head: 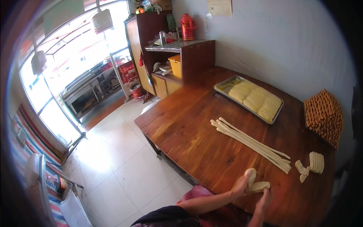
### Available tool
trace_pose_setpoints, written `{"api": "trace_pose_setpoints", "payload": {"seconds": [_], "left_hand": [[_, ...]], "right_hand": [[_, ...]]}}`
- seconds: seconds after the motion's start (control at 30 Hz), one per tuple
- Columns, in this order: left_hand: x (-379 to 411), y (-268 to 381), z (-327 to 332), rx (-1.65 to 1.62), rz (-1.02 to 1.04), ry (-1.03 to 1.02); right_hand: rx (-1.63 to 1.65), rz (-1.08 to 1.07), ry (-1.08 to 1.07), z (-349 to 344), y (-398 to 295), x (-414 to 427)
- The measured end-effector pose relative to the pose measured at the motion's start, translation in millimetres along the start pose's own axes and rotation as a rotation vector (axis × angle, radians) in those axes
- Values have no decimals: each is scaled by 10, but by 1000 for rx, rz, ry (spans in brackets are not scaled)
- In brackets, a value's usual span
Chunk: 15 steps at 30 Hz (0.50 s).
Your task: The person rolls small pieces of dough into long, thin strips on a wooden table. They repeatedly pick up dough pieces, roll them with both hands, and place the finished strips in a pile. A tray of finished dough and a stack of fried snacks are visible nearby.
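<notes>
My left hand (241, 184) grips pale dough (251, 173) over the near edge of the wooden table. Close to its right, my right hand (264, 197) pinches a short dough strip (259, 186). Whether both hands hold one folded piece or two pieces, I cannot tell. Beyond them lies a bundle of several long dough ropes (252, 146), slanting across the tabletop. To the right are a stack of sliced dough strips (316, 162) and some irregular dough scraps (302, 170) against it.
The wooden table (181, 139) bears a metal tray (220, 90) of yellowish twisted dough (255, 98). Brown fried dough twists (323, 119) are piled by the wall. Past the far-left end stands a cabinet (198, 58) with a red thermos (187, 27) on top.
</notes>
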<state>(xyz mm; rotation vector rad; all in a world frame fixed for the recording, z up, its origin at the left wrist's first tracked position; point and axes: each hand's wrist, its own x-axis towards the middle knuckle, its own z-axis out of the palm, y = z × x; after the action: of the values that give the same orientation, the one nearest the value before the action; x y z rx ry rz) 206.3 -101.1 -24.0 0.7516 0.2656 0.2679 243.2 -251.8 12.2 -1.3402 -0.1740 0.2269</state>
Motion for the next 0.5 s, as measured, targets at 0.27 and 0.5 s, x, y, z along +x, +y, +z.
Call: {"api": "trace_pose_setpoints", "payload": {"seconds": [0.27,0.5], "left_hand": [[-99,696,-13,-84,185,37],[-54,707,474,252,67,-352]], "right_hand": [[347,-491,305,-820,-4,676],[260,345,37,-185,430,317]]}}
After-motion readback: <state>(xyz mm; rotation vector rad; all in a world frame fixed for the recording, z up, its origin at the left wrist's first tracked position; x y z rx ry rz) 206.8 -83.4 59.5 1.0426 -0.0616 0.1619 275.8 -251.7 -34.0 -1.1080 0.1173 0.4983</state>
